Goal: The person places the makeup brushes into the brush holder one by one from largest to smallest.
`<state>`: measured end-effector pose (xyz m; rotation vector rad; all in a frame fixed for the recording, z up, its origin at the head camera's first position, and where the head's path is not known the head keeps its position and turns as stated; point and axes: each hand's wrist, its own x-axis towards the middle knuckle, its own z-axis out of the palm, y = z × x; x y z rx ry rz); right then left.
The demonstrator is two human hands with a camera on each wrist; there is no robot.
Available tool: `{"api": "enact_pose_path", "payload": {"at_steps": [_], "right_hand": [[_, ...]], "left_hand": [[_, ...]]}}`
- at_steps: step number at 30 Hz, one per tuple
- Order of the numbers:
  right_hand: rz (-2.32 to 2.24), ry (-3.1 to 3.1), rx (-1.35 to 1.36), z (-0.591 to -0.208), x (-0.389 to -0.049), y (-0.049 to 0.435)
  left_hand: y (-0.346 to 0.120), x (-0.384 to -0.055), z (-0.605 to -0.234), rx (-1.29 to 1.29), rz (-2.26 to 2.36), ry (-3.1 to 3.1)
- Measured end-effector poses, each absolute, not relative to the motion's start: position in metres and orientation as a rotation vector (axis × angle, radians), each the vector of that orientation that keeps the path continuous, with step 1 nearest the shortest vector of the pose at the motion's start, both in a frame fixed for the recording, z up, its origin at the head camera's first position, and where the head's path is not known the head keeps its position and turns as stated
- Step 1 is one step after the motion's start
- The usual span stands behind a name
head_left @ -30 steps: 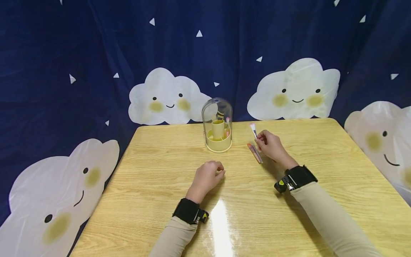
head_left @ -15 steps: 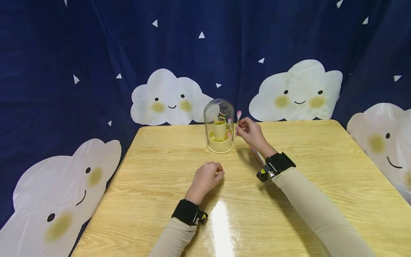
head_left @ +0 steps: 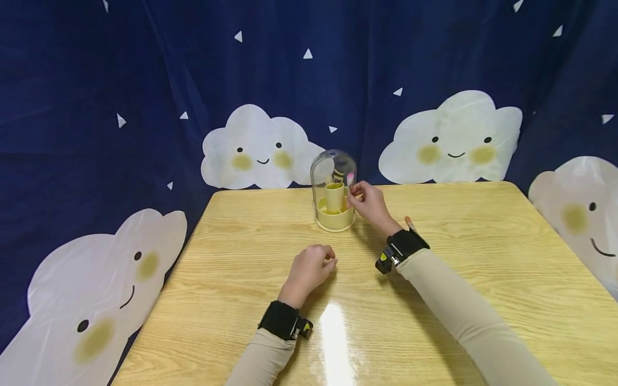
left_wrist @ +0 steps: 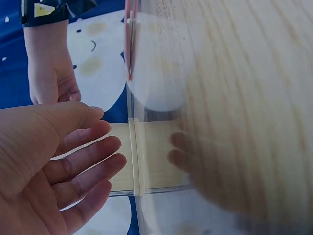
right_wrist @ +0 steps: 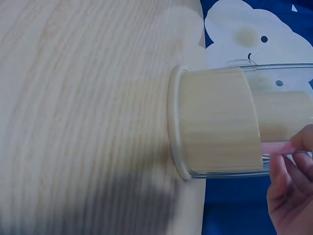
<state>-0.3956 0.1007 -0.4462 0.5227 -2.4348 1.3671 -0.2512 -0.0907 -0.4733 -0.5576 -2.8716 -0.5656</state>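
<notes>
Between thumb and fingers, my right hand (head_left: pixel 370 203) pinches a makeup brush (head_left: pixel 350 177) with pink-tipped bristles, held upright at the right side of the brush holder (head_left: pixel 335 221). That holder is a pale yellow divided cup with a clear domed cover, and some brushes stand inside. In the right wrist view the brush's pink handle (right_wrist: pixel 276 148) reaches past the cup's rim; its lower end is hidden. My left hand (head_left: pixel 310 268) lies nearer on the table, its fingers (left_wrist: pixel 110 164) loosely curved around nothing, apart from the holder.
Behind my right wrist an orange-tipped brush (head_left: pixel 409 222) lies on the wooden table (head_left: pixel 232 279), mostly covered by the wrist strap. A dark blue curtain (head_left: pixel 270 64) with smiling clouds hangs right behind the table's far edge.
My right hand has carried the pink-tipped brush leftward from beside the brushes on the table to the holder's right side. The left hand stays where it was.
</notes>
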Motion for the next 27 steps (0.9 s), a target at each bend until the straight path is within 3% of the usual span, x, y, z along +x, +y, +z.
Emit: {"api": "enact_pose_path", "payload": {"at_steps": [27], "right_hand": [[1.146, -2.583, 0.398, -0.462, -0.400, 0.094]], "left_hand": [[-0.097, -0.249, -0.473, -0.539, -0.556, -2.856]]}}
